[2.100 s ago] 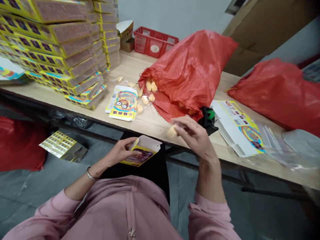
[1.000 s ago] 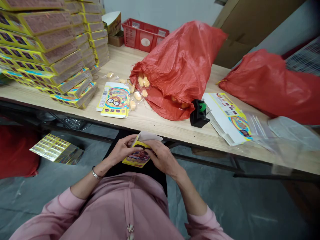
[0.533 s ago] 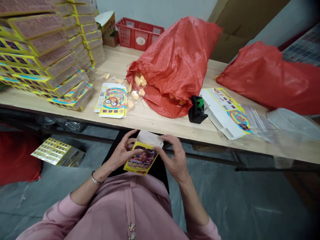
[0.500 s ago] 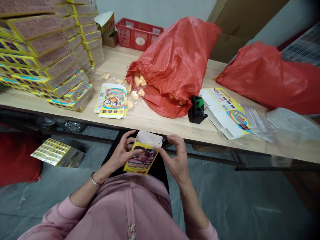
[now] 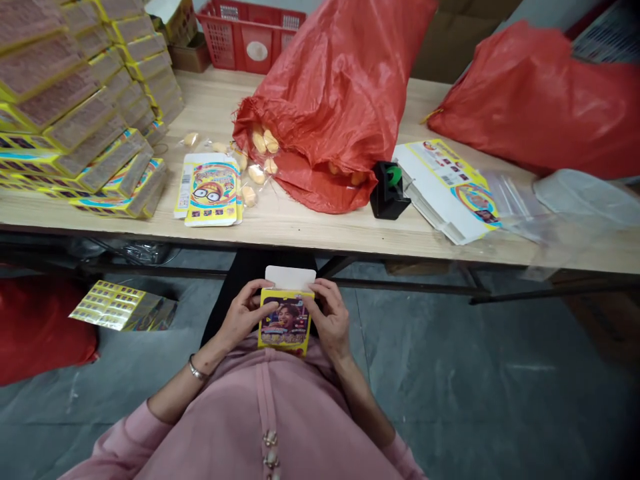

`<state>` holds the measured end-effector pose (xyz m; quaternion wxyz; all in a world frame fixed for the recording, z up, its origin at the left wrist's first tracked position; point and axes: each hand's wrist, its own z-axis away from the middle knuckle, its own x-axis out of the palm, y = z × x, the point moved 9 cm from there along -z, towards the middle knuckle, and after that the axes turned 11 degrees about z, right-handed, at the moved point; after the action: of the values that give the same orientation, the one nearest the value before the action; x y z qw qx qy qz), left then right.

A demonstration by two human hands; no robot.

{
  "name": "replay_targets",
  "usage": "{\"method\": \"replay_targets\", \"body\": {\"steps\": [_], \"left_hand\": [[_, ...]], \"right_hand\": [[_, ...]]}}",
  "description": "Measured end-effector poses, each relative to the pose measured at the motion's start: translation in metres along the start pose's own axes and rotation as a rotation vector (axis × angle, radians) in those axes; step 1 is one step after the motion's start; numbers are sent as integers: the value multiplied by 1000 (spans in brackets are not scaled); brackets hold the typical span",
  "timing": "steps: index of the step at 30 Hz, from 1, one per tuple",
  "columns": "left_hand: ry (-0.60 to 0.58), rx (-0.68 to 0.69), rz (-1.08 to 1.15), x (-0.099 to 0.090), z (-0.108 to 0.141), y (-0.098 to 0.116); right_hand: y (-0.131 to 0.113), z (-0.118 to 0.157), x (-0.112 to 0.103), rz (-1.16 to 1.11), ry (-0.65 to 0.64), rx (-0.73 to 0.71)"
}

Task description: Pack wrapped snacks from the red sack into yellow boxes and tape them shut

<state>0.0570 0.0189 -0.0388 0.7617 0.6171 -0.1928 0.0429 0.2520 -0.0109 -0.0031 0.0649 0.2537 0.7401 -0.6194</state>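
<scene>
Soft, even indoor light filling scene, shadows staying faint; shade pooling under bench [image 5: 310, 233]. Red sack [image 5: 330, 87] showing mild sheen. Wide lens bowing bench edge, corners darkening, plastic bags [image 5: 520, 213] blurring slightly toward right.

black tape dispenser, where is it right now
In the head view, the black tape dispenser stands right of centre on the wooden table, between the red woven sack and the flattened yellow-and-white carton.
</scene>
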Motion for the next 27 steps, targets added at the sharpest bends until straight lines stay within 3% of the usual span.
{"method": "replay_targets", "body": {"steps": [6,9,13,16,21,23,27], "left_hand": [[13,12,-176,-9,-6,13],[-47,25,-99,-8,-15,17],[-123,13,86,-4,-26,13],[-141,4,139,-2,-30,13],[-194,21,-198,5,-33,31],[-193,10,-265,8,-35,39],[-197,-74,-350,13,-40,43]], "right_hand": [[-14,-9,0,70,-108,-81],[-9,-17,8,4,-181,-14],[7,-20,14,-247,-140,148],[12,-20,24,-322,-200,184],[1,-27,13,-67,-214,58],[-7,-29,12,-40,-280,9],[-7,-33,11,-4,-360,63]]}}
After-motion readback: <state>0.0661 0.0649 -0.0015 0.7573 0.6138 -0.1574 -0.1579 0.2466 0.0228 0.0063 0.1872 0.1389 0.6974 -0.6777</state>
